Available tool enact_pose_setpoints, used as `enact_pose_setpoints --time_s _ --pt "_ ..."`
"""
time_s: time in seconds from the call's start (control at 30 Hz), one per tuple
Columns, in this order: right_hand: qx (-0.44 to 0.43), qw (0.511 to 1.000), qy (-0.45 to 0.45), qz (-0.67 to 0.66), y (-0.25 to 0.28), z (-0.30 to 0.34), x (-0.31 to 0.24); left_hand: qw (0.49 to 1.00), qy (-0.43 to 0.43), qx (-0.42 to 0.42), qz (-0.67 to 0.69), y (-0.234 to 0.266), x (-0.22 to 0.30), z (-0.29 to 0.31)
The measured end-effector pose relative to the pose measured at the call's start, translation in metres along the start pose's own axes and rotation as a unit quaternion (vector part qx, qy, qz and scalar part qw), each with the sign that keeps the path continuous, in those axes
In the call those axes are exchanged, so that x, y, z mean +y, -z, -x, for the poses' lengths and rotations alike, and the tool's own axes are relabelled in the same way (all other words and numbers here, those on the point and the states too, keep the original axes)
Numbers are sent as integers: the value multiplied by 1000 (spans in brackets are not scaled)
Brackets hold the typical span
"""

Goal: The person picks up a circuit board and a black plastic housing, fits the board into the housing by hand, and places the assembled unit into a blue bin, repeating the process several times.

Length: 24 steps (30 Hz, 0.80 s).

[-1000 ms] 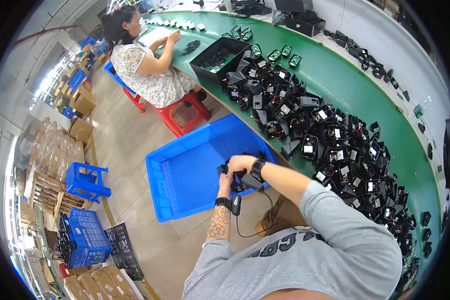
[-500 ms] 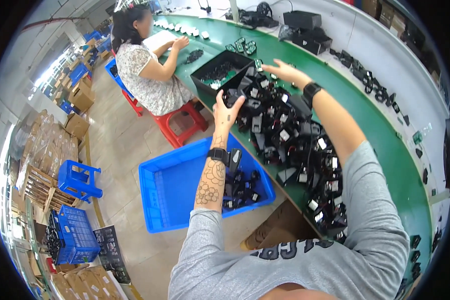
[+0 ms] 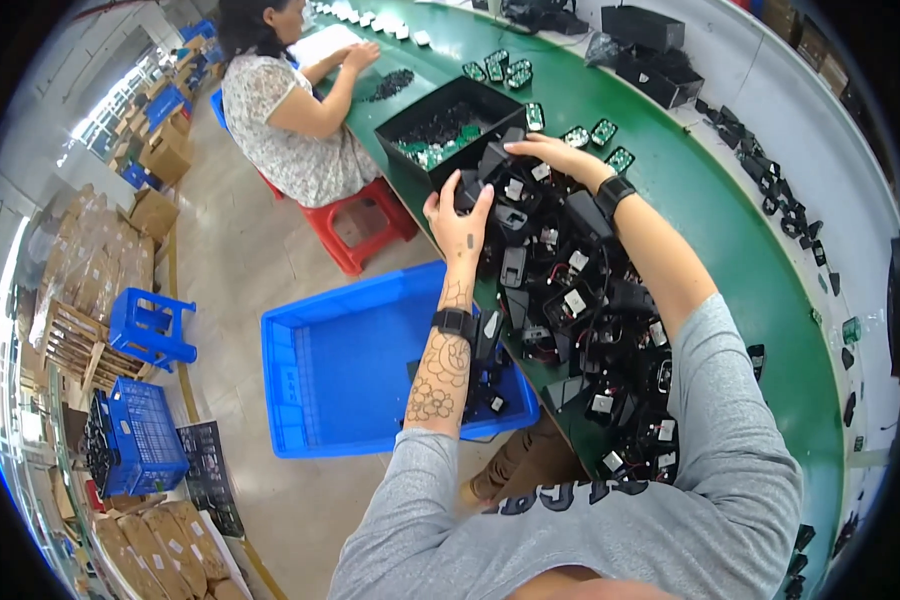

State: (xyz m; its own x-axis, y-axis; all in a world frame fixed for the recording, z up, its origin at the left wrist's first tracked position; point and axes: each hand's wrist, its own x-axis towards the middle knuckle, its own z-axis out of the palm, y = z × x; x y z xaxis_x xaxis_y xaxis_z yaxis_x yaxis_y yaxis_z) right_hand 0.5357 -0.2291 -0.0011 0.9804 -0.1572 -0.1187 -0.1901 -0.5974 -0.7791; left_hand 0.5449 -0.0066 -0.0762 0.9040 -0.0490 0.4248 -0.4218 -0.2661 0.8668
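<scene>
My left hand (image 3: 458,222) is at the far left edge of a heap of black plastic housings (image 3: 573,300) on the green bench. Its thumb and fingers curve around a dark plastic housing (image 3: 471,190), partly hidden by the hand. Reaching in from the right, my right hand (image 3: 558,154) has its fingers stretched out over the heap's far end, with the fingertips by another black housing (image 3: 494,157). No object shows in its grasp. Small green circuit boards (image 3: 575,137) lie just beyond it.
A black box (image 3: 410,128) of small parts stands beyond my hands. Below the bench edge, a blue bin (image 3: 315,440) holds several black pieces under my left forearm. A co-worker (image 3: 280,120) sits on a red stool (image 3: 345,225) at far left.
My right hand has come down and back from beside the circuit boards to the heap's far end. The left hand stays around the dark housing. The whole view has shifted slightly.
</scene>
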Motion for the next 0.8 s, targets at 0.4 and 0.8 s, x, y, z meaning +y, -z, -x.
enact_pose_setpoints --time_s 0.4,0.8 --pt "28 997 -47 -48 -7 48 -33 999 -11 -47 -20 3 6 8" --pt "53 990 -91 -90 -7 58 -52 979 -99 -174 25 -2 16 -17"
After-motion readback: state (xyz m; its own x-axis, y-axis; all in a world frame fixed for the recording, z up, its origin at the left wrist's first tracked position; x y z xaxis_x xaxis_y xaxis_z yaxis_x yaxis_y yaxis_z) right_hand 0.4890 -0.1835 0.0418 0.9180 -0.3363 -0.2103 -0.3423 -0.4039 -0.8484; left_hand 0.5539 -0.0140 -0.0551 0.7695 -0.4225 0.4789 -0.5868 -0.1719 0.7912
